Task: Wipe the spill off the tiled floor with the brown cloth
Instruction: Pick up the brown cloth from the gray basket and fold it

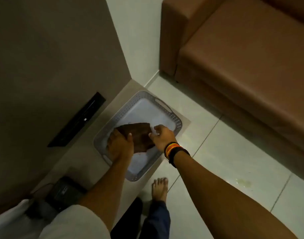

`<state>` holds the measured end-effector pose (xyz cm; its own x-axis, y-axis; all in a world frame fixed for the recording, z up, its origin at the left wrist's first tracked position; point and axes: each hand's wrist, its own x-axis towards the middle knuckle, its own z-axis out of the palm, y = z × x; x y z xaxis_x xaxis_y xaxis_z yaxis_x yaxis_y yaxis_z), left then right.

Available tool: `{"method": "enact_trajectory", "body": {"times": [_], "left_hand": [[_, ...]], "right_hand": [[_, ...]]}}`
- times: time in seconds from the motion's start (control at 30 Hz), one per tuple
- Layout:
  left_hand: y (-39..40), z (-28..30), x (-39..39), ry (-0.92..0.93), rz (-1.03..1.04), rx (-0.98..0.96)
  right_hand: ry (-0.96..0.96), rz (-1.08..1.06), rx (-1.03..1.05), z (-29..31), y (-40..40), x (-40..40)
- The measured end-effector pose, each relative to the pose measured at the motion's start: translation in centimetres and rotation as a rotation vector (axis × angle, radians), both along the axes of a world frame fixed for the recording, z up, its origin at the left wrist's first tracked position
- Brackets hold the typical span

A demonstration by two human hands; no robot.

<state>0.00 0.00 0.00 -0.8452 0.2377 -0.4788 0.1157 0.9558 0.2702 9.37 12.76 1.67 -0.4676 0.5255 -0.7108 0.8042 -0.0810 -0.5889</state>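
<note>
We have both hands on the brown cloth [136, 135] over the grey basket [178, 124] — left hand [120, 144] and right hand [160, 135] each pinch an edge. Lift it clear, keep it folded; the spill [243, 183] lies well apart on the tiled floor [216, 152], toward the sofa [242, 66].

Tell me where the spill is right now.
In the head view, the spill sits on the tiled floor at lower right, before the brown sofa, right of the bare foot.

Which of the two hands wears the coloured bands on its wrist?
The right hand wears them, just above the brown cloth's right edge. The left hand, gripping the cloth's left side over the grey basket, has a bare wrist.
</note>
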Motion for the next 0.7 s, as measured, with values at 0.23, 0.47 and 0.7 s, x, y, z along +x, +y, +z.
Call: {"method": "enact_trajectory", "body": {"times": [0.23, 0.47, 0.7], "left_hand": [[-0.4, -4.6, -1.1, -0.111, 0.234, -0.046], [-0.6, -6.7, -3.2, -0.140, 0.378, 0.061], [0.1, -3.4, -1.2, -0.141, 0.293, 0.302]], "right_hand": [[-0.152, -0.249, -0.141, -5.4, -1.8, -4.0], [-0.176, -0.236, -0.128, -7.9, -1.5, -5.2], [0.009, -0.369, -0.164, -5.0, -1.8, -2.7]]}}
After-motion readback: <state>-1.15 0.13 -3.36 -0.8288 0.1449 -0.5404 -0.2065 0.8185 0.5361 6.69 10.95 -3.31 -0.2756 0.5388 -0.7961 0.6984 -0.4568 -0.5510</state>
